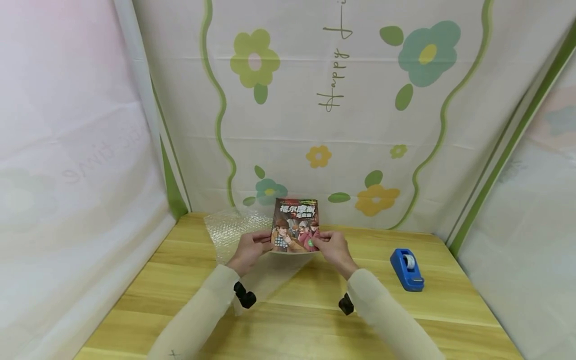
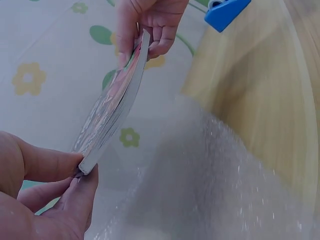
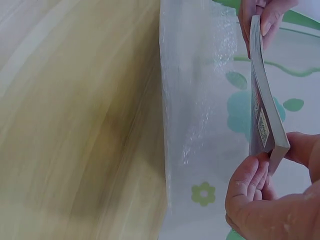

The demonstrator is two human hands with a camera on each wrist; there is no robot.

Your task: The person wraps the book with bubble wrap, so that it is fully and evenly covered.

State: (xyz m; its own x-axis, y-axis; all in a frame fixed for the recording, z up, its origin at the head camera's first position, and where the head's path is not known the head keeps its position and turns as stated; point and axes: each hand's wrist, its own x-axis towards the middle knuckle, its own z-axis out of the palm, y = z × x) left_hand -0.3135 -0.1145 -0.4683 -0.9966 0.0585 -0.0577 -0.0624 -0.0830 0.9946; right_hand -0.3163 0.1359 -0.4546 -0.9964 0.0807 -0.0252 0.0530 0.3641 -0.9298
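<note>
Both hands (image 1: 292, 250) pinch book (image 1: 294, 225) upright.

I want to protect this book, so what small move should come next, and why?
Probably lower the book flat onto the bubble wrap. Both hands, left hand and right hand, pinch its lower corners and hold it above the wooden table, while the sheet lies spread just beneath and to the left.

Tape dispenser (image 2: 226, 11) cut off above
</note>
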